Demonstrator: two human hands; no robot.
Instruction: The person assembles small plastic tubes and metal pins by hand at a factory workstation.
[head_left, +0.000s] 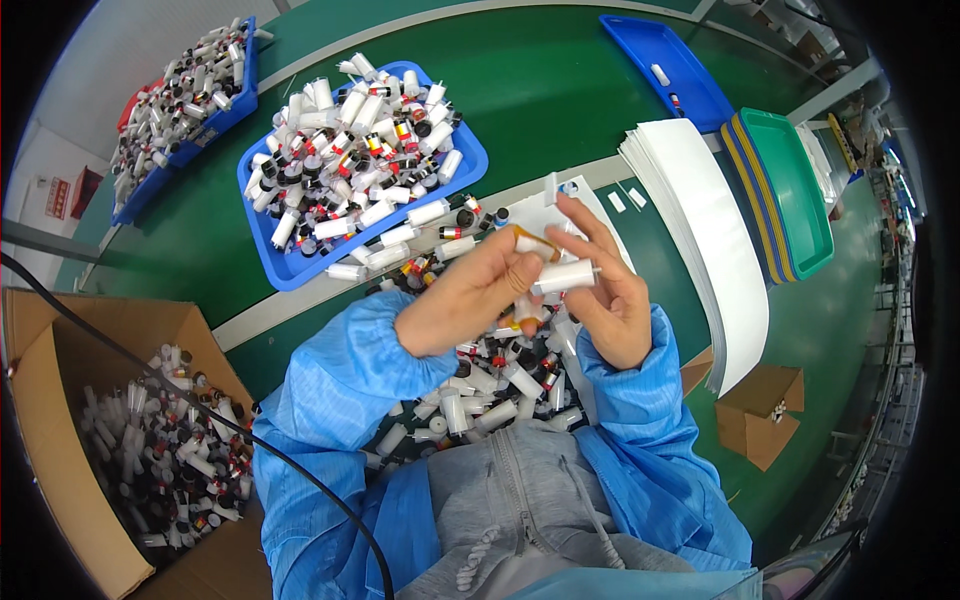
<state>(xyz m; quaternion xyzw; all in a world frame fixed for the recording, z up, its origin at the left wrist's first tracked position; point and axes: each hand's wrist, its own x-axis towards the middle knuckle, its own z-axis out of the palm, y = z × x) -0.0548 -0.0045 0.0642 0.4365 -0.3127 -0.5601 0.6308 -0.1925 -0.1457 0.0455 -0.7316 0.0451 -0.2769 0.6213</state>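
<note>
In front of my chest, a small white plastic cylinder point(566, 277) lies sideways between my two hands, with a thin tip at its right end. My left hand point(465, 295) pinches its left end between thumb and fingers; amber coverings show on some of those fingertips. My right hand point(615, 300) curls round the other end, its index finger raised. Some fingertips are blurred. Below the hands, a heap of loose white cylinders point(495, 385), mixed with black-capped and red-and-yellow pieces, covers the table near my body. A white sheet point(605, 215) lies behind my right hand.
A blue tray point(474, 165) heaped with similar pieces stands beyond my left hand, another blue tray point(180, 152) farther left. An open carton point(45, 400) of pieces stands at left. Right are stacked white sheets point(715, 260), a green tray point(822, 225) and a blue tray point(640, 45).
</note>
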